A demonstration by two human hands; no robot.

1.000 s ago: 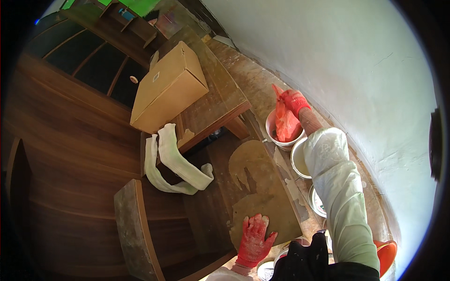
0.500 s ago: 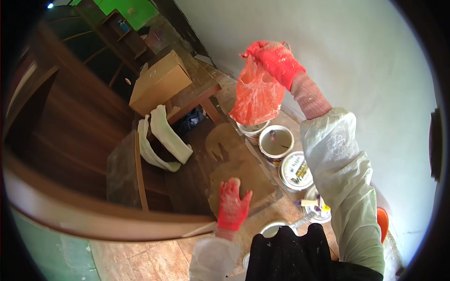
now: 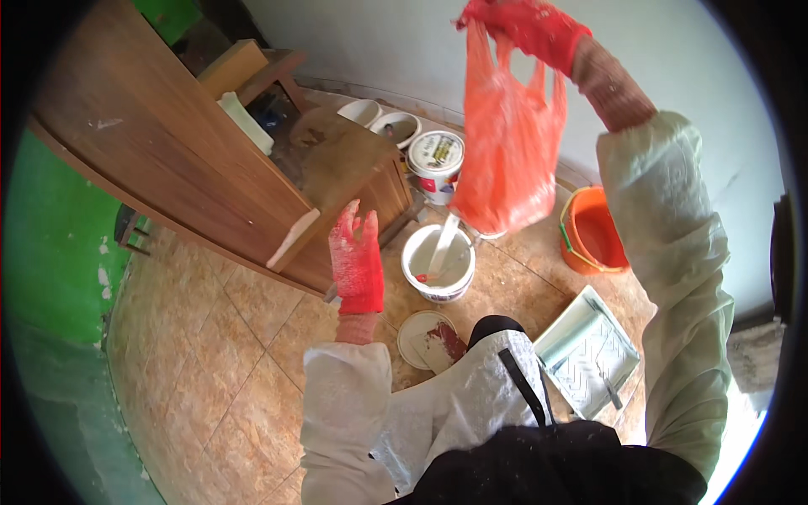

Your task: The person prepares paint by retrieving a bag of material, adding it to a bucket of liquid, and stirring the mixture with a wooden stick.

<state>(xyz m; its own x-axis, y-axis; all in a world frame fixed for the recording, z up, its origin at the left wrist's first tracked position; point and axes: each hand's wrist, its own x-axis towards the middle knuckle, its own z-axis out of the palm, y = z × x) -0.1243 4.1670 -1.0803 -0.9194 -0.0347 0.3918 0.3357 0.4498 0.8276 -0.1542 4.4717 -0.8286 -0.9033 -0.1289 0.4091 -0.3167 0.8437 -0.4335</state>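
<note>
My right hand, in a red glove dusted with white, grips the top of a red plastic bag. The bag hangs by its handles, bulging toward the bottom; what is in it cannot be made out. My left hand, gloved the same way, holds nothing, its fingers stretched up and apart. It is raised beside the edge of a brown wooden cabinet. Below the bag, a white bucket stands on the floor with a pale flat stick leaning in it.
A lidded paint bucket and two open buckets line the wall. An orange bucket stands right of the bag. Near my legs lie a paint tray and a round lid. A cardboard box sits far left.
My left hand has come up off the brown wooden surface. My right hand still holds the red plastic bag, now brought over the nearer buckets. The view has swung toward the floor nearer me.
</note>
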